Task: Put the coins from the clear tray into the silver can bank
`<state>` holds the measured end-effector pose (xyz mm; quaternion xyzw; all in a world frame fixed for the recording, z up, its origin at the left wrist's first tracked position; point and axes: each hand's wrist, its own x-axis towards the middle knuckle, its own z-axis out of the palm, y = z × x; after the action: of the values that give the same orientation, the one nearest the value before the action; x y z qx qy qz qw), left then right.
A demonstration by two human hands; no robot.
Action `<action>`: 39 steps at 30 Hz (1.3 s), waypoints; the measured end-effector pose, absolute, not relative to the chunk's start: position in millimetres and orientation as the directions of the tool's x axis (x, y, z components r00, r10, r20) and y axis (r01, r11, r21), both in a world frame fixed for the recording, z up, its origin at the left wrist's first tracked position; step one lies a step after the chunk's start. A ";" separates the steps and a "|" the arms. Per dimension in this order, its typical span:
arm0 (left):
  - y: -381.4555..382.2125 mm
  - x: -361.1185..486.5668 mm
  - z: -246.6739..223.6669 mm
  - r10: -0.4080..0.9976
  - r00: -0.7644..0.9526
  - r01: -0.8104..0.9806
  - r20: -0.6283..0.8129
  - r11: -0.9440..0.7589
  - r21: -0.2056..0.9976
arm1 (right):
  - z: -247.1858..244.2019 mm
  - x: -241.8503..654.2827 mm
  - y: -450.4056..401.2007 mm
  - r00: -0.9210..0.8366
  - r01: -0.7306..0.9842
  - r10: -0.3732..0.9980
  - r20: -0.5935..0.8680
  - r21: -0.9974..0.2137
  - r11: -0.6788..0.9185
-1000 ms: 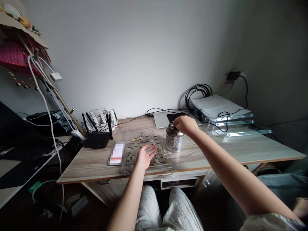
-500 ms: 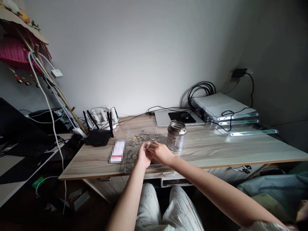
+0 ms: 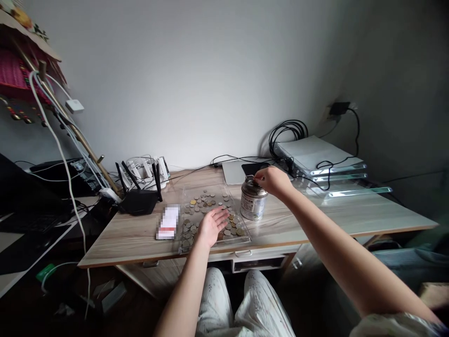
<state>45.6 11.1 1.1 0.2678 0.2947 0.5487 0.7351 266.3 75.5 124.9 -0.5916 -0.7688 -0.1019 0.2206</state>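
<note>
My right hand (image 3: 273, 181) is at the top of a silver metal can (image 3: 252, 204), its fingers pinched together over the lid; what they hold is too small to make out. Over a clear shallow tray (image 3: 245, 238), my left hand (image 3: 211, 226) is turned palm up with its fingers apart. The palm shows no clear object. Many coins (image 3: 190, 230) lie in the tray, mostly silver, with a few golden ones on the right side. The can stands upright just right of the tray.
Left of the tray lies a phone (image 3: 168, 222) with a blurred screen, and behind it a black router (image 3: 138, 201). A silver laptop (image 3: 232, 173) and stacked clear trays (image 3: 322, 157) with cables sit along the wall.
My right hand has left my left hand and moved right and up to the can's lid. My left hand has opened, palm up. The view has shifted slightly.
</note>
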 end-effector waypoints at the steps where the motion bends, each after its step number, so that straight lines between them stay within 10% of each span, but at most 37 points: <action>1: 10.9 46.4 1.2 0.965 0.220 -0.643 -0.141 0.253 0.723 | 124.7 268.3 77.1 -0.206 0.958 0.880 0.429 -0.094 0.270; 6: 6.6 49.5 6.3 0.988 0.090 -0.522 -0.123 0.152 0.839 | 120.2 249.4 59.0 -0.199 0.937 0.790 0.579 -0.123 0.326; 10: 7.1 35.1 15.8 0.996 -0.073 0.103 0.056 -0.048 0.994 | 90.5 210.5 36.5 -0.439 0.814 0.763 0.474 -0.150 0.561; 15: 16.5 -1.8 21.7 0.997 -0.010 0.882 -0.079 0.046 0.469 | 37.4 173.8 38.0 -0.620 0.777 0.784 -0.028 -0.162 0.609; 28: 11.5 -4.2 15.7 0.841 0.439 0.832 -0.316 -0.247 0.496 | 26.5 165.7 53.9 -0.857 0.516 0.394 -0.334 -0.557 0.651; 39: 17.9 -5.2 25.8 0.759 0.565 0.782 -0.324 -0.369 0.502 | 38.6 176.1 56.5 -0.778 0.612 0.380 -0.500 -0.468 0.638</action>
<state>-5.2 17.9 25.8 0.8270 0.4657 -0.0186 0.3142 176.1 56.5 38.6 -0.2797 -0.8867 0.3206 -0.1808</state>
